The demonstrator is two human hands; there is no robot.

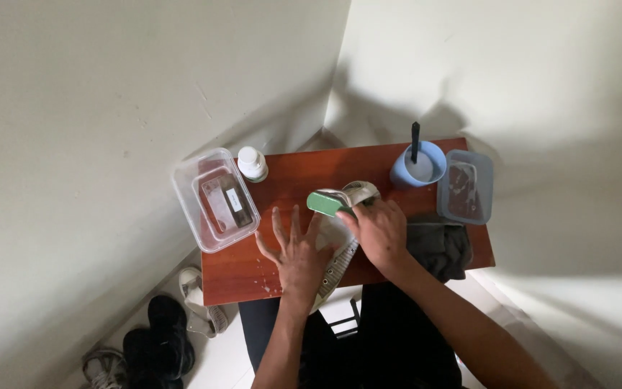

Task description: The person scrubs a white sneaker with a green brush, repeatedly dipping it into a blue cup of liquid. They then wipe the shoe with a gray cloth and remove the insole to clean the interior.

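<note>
Your reddish-brown table point(282, 277) sits pushed into the corner of two pale walls, and everything you work on lies on it. On the floor to the near left, dark and light shoes point(163, 335) lie in a heap. A clear plastic box point(188, 198) with a small packet inside takes the table's left end, tilted on the diagonal, and a second clear tub point(485, 169) stands at the far right edge. A crumpled dark cloth point(442, 248) lies on the right side, just beside your right wrist. In the middle lies the pale shoe point(340, 263), its long axis running from the near edge up toward the far right, toe end pointing away from you. Your left hand point(296, 256) presses flat on its near half, fingers spread wide and gripping nothing. Your right hand point(379, 230) is wrapped around a green-backed brush point(327, 204), which rests on the shoe's far end. Beyond it a blue cup point(433, 160) holds a dark stick point(415, 140) standing upright. A small white bottle point(253, 164) stands at the far left, near the box.
</note>
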